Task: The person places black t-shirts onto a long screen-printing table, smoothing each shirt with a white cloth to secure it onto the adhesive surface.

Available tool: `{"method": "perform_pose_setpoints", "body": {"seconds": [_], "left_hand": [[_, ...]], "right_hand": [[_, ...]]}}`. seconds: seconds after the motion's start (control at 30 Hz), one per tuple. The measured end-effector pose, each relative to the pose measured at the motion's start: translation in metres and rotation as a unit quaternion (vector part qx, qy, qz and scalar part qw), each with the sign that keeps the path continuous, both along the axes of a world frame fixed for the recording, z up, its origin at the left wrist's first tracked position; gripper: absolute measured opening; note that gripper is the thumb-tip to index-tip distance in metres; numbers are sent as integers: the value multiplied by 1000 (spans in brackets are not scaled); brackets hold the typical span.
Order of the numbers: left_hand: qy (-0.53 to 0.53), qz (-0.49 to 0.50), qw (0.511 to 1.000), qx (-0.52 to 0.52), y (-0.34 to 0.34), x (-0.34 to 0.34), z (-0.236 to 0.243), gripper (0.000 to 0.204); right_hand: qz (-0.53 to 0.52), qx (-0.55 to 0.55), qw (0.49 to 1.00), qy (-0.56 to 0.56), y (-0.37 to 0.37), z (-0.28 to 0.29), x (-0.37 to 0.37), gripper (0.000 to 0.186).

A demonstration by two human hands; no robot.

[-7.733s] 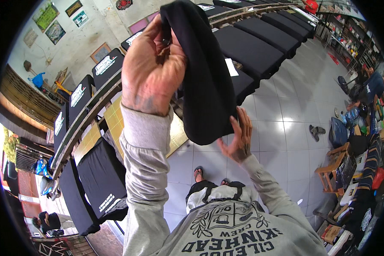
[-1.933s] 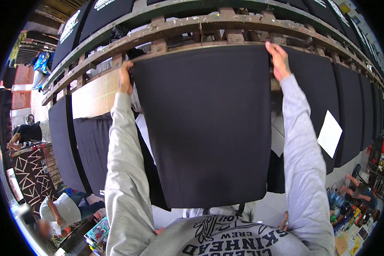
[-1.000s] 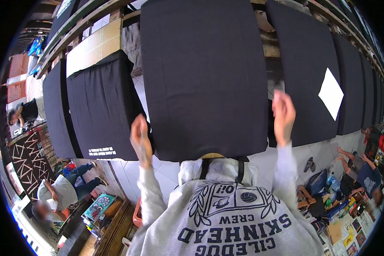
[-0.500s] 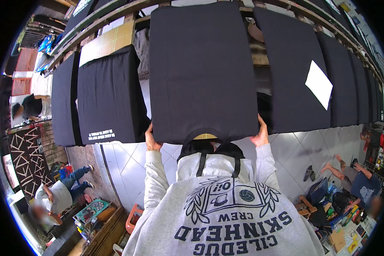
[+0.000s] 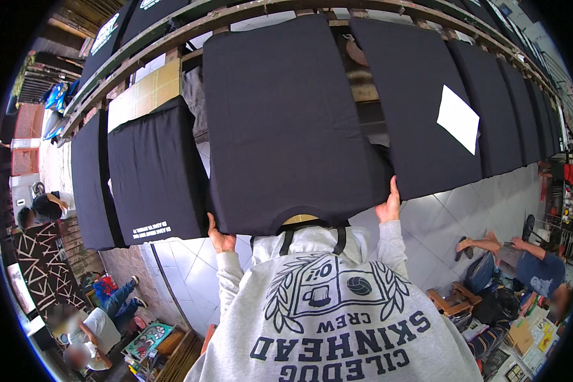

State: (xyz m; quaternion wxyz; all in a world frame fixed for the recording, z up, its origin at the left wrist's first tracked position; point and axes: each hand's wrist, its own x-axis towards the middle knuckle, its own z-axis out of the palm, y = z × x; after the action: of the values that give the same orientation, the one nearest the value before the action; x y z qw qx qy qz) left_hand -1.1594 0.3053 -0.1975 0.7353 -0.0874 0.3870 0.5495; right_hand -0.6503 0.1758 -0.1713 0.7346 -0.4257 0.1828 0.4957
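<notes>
A black T-shirt (image 5: pixel 283 121) is stretched over a flat board right in front of me, its curved collar on my side. My left hand (image 5: pixel 221 237) grips the shirt at the near left corner, beside the sleeve. At the near right corner my right hand (image 5: pixel 389 205) holds the fabric's edge, some fingers hidden by the cloth. Inside the collar a strip of tan board (image 5: pixel 300 218) shows. On the left another black T-shirt (image 5: pixel 156 169) with small white print covers its board only partly, leaving the yellowish board (image 5: pixel 148 94) bare at its far end.
On the right lies a black T-shirt (image 5: pixel 420 108) with a white sheet (image 5: pixel 458 119) on it. More shirt-covered boards continue both ways along a wooden rail (image 5: pixel 172 43). People sit at lower left and right. A wooden stool (image 5: pixel 453 299) stands behind me at right.
My view has turned a little, and the boards appear shifted left. Both hands stay at the shirt's near corners. More black cloth now shows stretched out toward my right hand.
</notes>
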Motion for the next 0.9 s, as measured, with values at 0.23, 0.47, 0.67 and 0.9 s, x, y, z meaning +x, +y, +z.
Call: {"method": "perform_pose_setpoints", "body": {"seconds": [0.23,0.47,0.67,0.9], "left_hand": [[59,23,998,14,-2,3,21,44],[33,14,999,32,-7,11,28,44],[65,-12,998,12,0,1,1,45],[48,-15,998,-25,17,-3,-17,44]], "right_hand": [[20,-38,998,-39,-15,-69,22,46],[-37,-88,993,-74,-2,-54,14,42],[5,-75,997,-21,-15,-61,20,50],[-41,-36,998,-10,-6,-43,11,41]]}}
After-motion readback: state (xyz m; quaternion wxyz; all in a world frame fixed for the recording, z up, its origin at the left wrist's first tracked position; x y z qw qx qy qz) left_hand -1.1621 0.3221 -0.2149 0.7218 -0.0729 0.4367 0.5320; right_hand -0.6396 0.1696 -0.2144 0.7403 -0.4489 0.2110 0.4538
